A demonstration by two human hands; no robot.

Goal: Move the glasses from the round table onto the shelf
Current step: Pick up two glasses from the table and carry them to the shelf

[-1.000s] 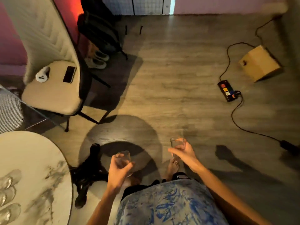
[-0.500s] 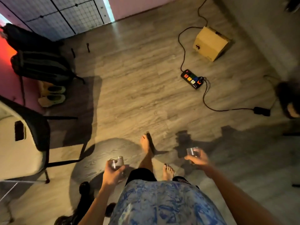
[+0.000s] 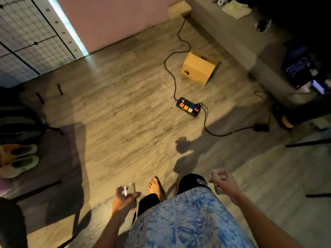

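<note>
My left hand (image 3: 123, 199) is closed around a clear drinking glass (image 3: 127, 189), held upright at waist height over the wooden floor. My right hand (image 3: 226, 185) grips a second clear glass (image 3: 217, 174), blurred by motion, out to the right of my body. The round table is out of view. A grey ledge or low shelf (image 3: 232, 33) runs along the upper right with small items on top.
A black power strip (image 3: 189, 106) with coloured sockets and its cables lie on the floor ahead, beside a cardboard box (image 3: 198, 68). Slippers (image 3: 19, 160) and a dark bag sit at the left. Black stand legs (image 3: 308, 143) cross the floor at right.
The view has swung right: the chair and table have left the frame, and the grey ledge has come into sight. Both hands still carry their glasses.
</note>
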